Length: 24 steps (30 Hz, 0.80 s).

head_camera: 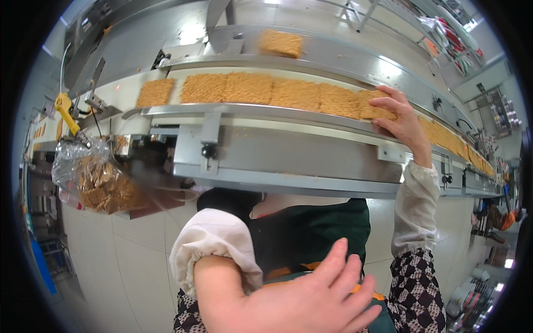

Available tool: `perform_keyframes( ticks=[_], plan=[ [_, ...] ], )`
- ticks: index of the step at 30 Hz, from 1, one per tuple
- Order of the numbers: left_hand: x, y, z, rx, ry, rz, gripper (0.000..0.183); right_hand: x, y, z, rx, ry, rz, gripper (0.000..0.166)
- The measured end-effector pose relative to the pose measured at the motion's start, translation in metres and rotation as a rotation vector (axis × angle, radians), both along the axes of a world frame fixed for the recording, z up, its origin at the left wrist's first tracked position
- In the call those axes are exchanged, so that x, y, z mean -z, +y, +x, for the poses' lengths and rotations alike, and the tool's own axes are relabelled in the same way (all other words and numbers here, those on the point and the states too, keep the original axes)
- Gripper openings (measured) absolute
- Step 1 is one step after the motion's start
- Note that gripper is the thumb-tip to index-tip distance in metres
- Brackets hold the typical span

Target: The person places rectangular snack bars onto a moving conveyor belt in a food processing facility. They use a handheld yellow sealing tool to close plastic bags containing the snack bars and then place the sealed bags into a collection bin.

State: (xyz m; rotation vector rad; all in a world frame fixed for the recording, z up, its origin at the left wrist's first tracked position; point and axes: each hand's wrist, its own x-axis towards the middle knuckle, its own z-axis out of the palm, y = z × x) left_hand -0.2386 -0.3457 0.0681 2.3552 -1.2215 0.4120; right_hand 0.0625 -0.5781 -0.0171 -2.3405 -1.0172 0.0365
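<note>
My right hand (397, 114) reaches over the conveyor, its fingers and thumb spanning a golden-brown, rough-textured food slab (370, 102) across its width. That slab lies in a row of similar slabs (295, 92) between the metal side rails, on a pale conveyor belt (177, 89). To the left, a single slab (155, 93) lies apart from the row by a gap. My left hand (300, 295) is raised in front of my body, fingers spread, holding nothing and away from the belt. White sleeve covers are on both forearms.
Another slab (281, 43) lies on the steel ledge behind the belt. A yellow air gun (68, 114) hangs at left, above a clear plastic bag (104, 183) of broken brown pieces. A metal guide rail (250, 109) borders the belt's near side. More slabs (454, 143) continue right.
</note>
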Motion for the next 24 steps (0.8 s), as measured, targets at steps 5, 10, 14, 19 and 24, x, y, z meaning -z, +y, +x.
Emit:
perform_keyframes(
  ticks=[5, 10, 14, 19, 24],
  plan=[
    [-0.013, 0.020, 0.007, 0.175, 0.022, 0.128, 0.049, 0.008, -0.022, 0.004, -0.006, 0.015, -0.017, 0.025],
    [-0.036, 0.017, 0.019, 0.209, 0.117, 0.180, 0.035, 0.018, -0.004, 0.006, 0.225, -0.225, 0.185, 0.018],
    [-0.034, 0.019, 0.018, 0.194, 0.050, 0.132, 0.034, 0.016, 0.092, 0.017, 0.092, -0.266, 0.265, 0.029],
    [-0.030, 0.020, 0.021, 0.238, 0.153, 0.009, 0.034, 0.035, 0.207, 0.046, 0.136, -0.335, 0.250, 0.045],
    [-0.029, 0.032, 0.021, 0.189, 0.035, 0.038, 0.031, 0.041, 0.239, 0.073, 0.074, -0.164, 0.106, 0.042]
  ],
)
